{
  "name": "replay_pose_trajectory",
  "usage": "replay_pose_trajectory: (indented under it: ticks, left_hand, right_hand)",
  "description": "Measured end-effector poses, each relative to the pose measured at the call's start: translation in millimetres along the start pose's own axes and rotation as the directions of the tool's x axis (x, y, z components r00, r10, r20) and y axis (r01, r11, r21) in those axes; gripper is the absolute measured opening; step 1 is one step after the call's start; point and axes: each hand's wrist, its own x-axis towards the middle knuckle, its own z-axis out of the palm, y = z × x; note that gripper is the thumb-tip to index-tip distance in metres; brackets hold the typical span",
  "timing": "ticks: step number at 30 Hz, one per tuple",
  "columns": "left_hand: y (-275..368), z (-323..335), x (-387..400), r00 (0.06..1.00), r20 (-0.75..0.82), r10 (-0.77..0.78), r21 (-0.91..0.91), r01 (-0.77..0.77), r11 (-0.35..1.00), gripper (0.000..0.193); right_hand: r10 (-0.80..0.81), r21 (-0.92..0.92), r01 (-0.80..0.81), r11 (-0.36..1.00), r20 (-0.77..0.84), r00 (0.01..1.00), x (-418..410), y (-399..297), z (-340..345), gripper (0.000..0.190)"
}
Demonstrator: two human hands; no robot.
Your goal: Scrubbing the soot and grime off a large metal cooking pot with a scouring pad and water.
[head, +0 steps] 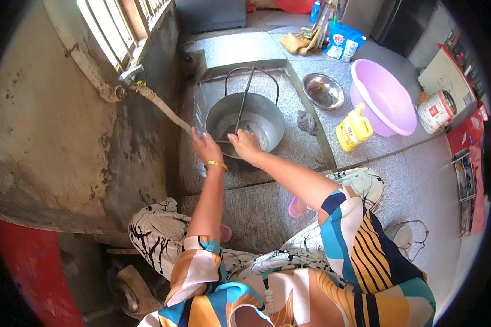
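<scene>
A deep grey metal pot (272, 118) stands in a low wash basin set into the floor, with some water in its bottom. My left hand (206, 148), a gold bangle at the wrist, is around the pale hose (167, 109) just left of the pot's rim. The hose runs down from a wall tap (131, 73). My right hand (246, 146) reaches over the pot's near side. A thin dark rod (245, 96) slants across the pot and meets that hand; whether the fingers grip it is hidden. Behind the pot rises a dark bail handle (277, 83).
Right of the basin ledge (317, 135) stand a steel bowl (323, 90), a yellow jug (354, 130) and a large lilac tub (382, 98). A crumpled grey cloth (307, 122) lies inside the basin. A blue detergent bag (343, 41) stands farther back. The stained wall (143, 163) bounds the left.
</scene>
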Motion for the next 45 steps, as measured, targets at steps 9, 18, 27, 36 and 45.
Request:
replay_pose_trajectory:
  ticks: [9,18,27,36,45]
  left_hand:
    - [28,28,8,0.842,0.483,0.242,0.188,-0.369,0.91,0.033]
    - [30,25,13,0.637,0.77,0.035,0.23,-0.328,0.916,0.04]
    - [9,-7,26,0.426,0.899,0.105,-0.003,-0.234,0.972,0.035]
    - [8,-19,10,0.333,0.808,0.486,0.04,-0.854,0.519,0.018]
    - [15,-26,24,0.166,0.878,0.449,0.033,-0.957,0.289,0.016]
  right_hand:
    - [0.141,0.563,-0.19,0.804,0.129,0.982,-11,14,-5,0.021]
    - [-0.662,-0.159,0.642,0.75,-0.162,0.732,-18,41,-43,0.01]
    - [0.427,0.681,-0.447,0.58,0.214,0.879,-3,97,-57,0.033]
    - [-0.617,-0.226,0.617,0.754,0.08,0.783,-13,30,-34,0.013]
    - [-0.567,-0.486,0.57,0.662,0.172,0.806,-36,58,-48,0.009]
